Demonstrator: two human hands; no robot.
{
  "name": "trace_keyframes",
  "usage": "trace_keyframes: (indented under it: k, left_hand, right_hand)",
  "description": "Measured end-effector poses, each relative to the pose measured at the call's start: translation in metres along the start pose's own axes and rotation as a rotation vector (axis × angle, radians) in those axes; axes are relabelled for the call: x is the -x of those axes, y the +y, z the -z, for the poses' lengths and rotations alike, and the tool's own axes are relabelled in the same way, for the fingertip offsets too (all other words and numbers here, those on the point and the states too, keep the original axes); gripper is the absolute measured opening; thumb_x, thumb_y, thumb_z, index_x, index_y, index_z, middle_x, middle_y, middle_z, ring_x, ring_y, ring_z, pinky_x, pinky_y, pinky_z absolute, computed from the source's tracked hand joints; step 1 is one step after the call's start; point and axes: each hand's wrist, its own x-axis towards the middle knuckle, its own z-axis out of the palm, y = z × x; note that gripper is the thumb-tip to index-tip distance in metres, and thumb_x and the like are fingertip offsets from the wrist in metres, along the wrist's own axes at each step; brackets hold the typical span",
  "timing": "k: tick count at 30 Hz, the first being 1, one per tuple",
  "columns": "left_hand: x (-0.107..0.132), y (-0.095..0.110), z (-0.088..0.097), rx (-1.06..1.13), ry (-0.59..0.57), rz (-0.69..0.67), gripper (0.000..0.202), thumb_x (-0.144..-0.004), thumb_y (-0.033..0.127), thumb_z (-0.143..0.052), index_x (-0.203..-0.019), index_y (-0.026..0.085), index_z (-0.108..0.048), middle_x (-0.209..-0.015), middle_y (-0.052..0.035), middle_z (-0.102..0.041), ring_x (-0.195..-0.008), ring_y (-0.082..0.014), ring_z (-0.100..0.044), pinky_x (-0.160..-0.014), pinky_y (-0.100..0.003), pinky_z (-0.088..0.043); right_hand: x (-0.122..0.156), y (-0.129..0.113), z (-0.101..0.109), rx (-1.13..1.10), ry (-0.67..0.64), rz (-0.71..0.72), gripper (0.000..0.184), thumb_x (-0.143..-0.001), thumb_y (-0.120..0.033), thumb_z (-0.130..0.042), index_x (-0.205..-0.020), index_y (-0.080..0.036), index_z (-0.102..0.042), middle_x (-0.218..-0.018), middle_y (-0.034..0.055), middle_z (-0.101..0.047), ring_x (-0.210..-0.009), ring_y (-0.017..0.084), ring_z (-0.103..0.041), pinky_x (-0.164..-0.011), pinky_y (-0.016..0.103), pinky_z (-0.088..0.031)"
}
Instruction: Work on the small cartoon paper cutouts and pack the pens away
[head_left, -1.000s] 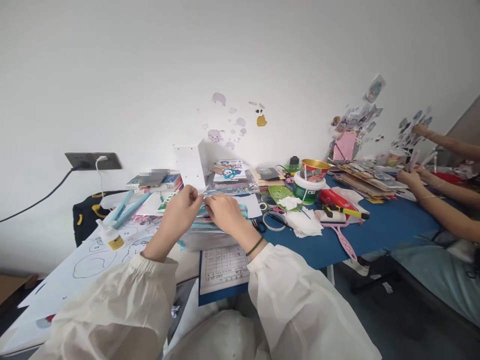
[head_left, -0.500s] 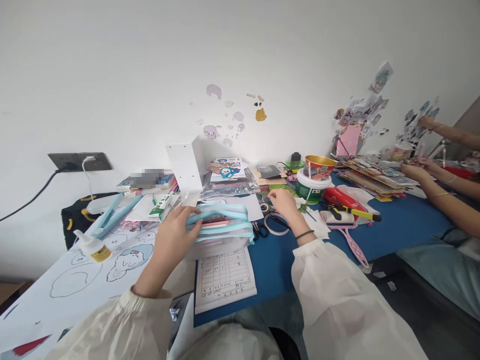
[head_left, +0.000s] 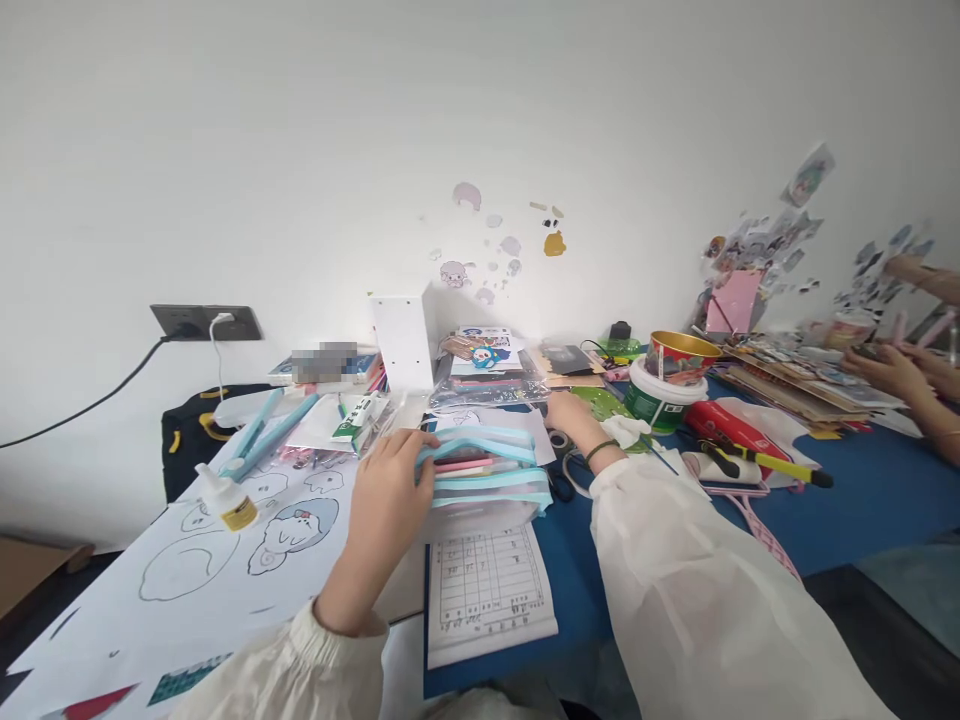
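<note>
My left hand (head_left: 394, 495) is closed on the left edge of a see-through pencil case (head_left: 487, 515) with light blue zipper bands. The case gapes at the top, and several pens (head_left: 472, 466) show inside. Beyond its right end is my right hand (head_left: 574, 420), fingers curled together at a white sheet and a clear plastic bag (head_left: 487, 388). Its fingertips are hidden, so what they hold cannot be made out. A roll of tape (head_left: 576, 472) and dark scissors (head_left: 559, 486) lie by my right wrist. Under the case's front edge sits a filled-in form (head_left: 491, 595).
On the left are a glue bottle (head_left: 227, 497), drawings (head_left: 300, 530) and a flat iron (head_left: 274, 435). A white box (head_left: 403, 342) stands at the wall. Rightward are a tub (head_left: 666, 395), a yellow cutter (head_left: 780, 462), a lint roller (head_left: 724, 470) and a co-worker's hands (head_left: 892, 370).
My right hand has moved left and forward, from above the tape to the sheet behind the pencil case. My left hand keeps its hold. The whole view has shifted to the left.
</note>
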Motion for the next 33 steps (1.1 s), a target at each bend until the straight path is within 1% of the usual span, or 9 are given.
trace_keyframes:
  k: [6, 8, 12, 14, 20, 23, 25, 30, 33]
  left_hand:
    - [0.002, 0.003, 0.000, -0.009, 0.013, 0.032, 0.020, -0.082, 0.012, -0.042, -0.090, 0.021, -0.057, -0.098, -0.0071, -0.065, -0.095, -0.0281, -0.057, -0.077, -0.042, -0.044]
    - [0.003, 0.004, 0.000, -0.015, 0.023, 0.034, 0.020, -0.081, 0.012, -0.043, -0.090, 0.022, -0.058, -0.098, -0.0066, -0.066, -0.096, -0.0282, -0.057, -0.078, -0.042, -0.044]
    - [0.003, 0.005, 0.000, -0.030, 0.031, 0.024, 0.021, -0.082, 0.011, -0.042, -0.089, 0.022, -0.058, -0.096, -0.0062, -0.066, -0.095, -0.0274, -0.059, -0.080, -0.042, -0.043]
    - [0.004, 0.005, 0.000, -0.034, 0.030, 0.022, 0.021, -0.082, 0.011, -0.042, -0.090, 0.021, -0.058, -0.097, -0.0063, -0.066, -0.095, -0.0273, -0.059, -0.080, -0.041, -0.043]
    - [0.004, 0.004, 0.001, 0.002, 0.047, 0.002, 0.023, -0.080, 0.009, -0.041, -0.093, 0.019, -0.057, -0.096, -0.0079, -0.064, -0.095, -0.0278, -0.058, -0.080, -0.041, -0.043]
    - [0.005, 0.002, 0.006, 0.076, 0.085, -0.053, 0.021, -0.076, 0.008, -0.044, -0.090, 0.018, -0.054, -0.096, -0.0083, -0.062, -0.090, -0.0247, -0.059, -0.078, -0.037, -0.045]
    - [0.007, 0.001, 0.010, 0.056, 0.095, -0.108, 0.012, -0.078, 0.013, -0.046, -0.082, 0.019, -0.055, -0.102, -0.0095, -0.061, -0.093, -0.0244, -0.058, -0.081, -0.037, -0.046]
    - [0.017, 0.002, 0.019, -0.151, 0.080, -0.088, 0.022, -0.085, 0.033, -0.048, -0.076, 0.018, -0.063, -0.112, -0.0145, -0.061, -0.104, -0.0321, -0.056, -0.088, -0.046, -0.042]
    - [0.021, 0.001, 0.024, -0.198, 0.059, -0.052, 0.024, -0.085, 0.034, -0.050, -0.082, 0.016, -0.065, -0.111, -0.0178, -0.062, -0.107, -0.0348, -0.055, -0.087, -0.049, -0.043]
  right_hand:
    - [0.001, 0.003, 0.009, -0.083, -0.037, 0.034, 0.019, -0.061, -0.014, -0.070, -0.079, -0.012, -0.072, -0.094, 0.0186, -0.072, -0.093, 0.031, -0.067, -0.075, 0.034, -0.049]
    - [0.004, 0.010, 0.015, -0.166, -0.069, 0.074, 0.003, -0.062, -0.013, -0.067, -0.065, -0.013, -0.070, -0.077, 0.0151, -0.073, -0.078, 0.027, -0.069, -0.069, 0.031, -0.050]
    - [0.018, 0.028, 0.029, -0.427, -0.076, 0.145, 0.007, -0.068, -0.015, -0.064, -0.061, -0.015, -0.065, -0.061, 0.0076, -0.070, -0.055, 0.019, -0.065, -0.055, 0.026, -0.050]
    - [0.029, 0.038, 0.037, -0.575, -0.006, 0.169, 0.005, -0.070, -0.020, -0.065, -0.069, -0.015, -0.065, -0.063, 0.0063, -0.070, -0.056, 0.017, -0.065, -0.054, 0.025, -0.050]
    - [0.062, 0.056, 0.063, -0.902, 0.375, 0.242, 0.036, -0.074, -0.049, -0.061, -0.085, -0.015, -0.060, -0.068, 0.0040, -0.064, -0.061, 0.015, -0.060, -0.057, 0.026, -0.049]
    - [0.082, 0.038, 0.079, -0.996, 0.477, 0.323, 0.039, -0.077, -0.055, -0.055, -0.089, -0.018, -0.057, -0.071, 0.0025, -0.063, -0.059, 0.013, -0.057, -0.056, 0.025, -0.049]
    - [0.100, 0.016, 0.089, -1.081, 0.447, 0.445, 0.036, -0.079, -0.055, -0.053, -0.090, -0.021, -0.054, -0.079, 0.0028, -0.065, -0.058, 0.012, -0.057, -0.056, 0.025, -0.050]
    - [0.135, -0.045, 0.093, -1.186, 0.104, 0.726, 0.030, -0.082, -0.052, -0.053, -0.091, -0.024, -0.051, -0.081, 0.0012, -0.068, -0.058, 0.012, -0.060, -0.058, 0.026, -0.052]
    - [0.139, -0.063, 0.086, -1.192, -0.001, 0.811, 0.027, -0.083, -0.049, -0.054, -0.090, -0.023, -0.052, -0.081, 0.0017, -0.069, -0.057, 0.012, -0.061, -0.057, 0.026, -0.051]
